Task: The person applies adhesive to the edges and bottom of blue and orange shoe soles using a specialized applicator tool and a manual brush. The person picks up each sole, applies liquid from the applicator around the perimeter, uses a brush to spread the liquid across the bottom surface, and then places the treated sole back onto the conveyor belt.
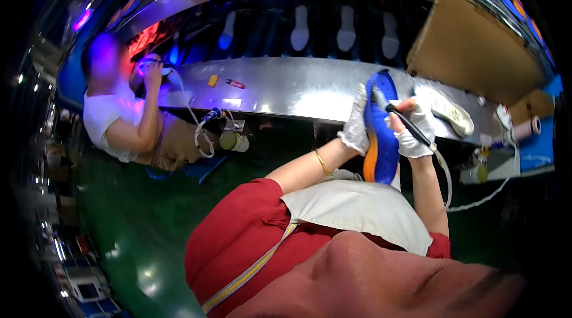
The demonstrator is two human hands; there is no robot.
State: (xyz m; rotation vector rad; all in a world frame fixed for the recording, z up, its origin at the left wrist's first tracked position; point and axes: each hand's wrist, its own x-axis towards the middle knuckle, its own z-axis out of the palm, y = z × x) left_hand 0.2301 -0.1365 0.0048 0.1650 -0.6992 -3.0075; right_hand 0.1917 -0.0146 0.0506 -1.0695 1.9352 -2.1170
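A blue shoe sole with an orange side (386,142) stands roughly upright in front of me, its lower end near my apron. Along its left edge, my white-gloved left hand (356,122) is closed on it. My right hand (419,130), in a white glove with bare fingertips showing, grips a brush (412,125) with a black handle. The pale bristles rest on or just over the upper part of the sole's blue face; actual contact is hard to make out. From the brush's rear end runs a white hose (444,169).
Beyond my hands runs a metal bench (274,89); a yellow piece (213,81) and a small red tube (236,84) lie there. A pale sole (444,108) and cardboard (476,41) are at right. Several soles line the dark conveyor (325,26). A co-worker (128,109) sits left.
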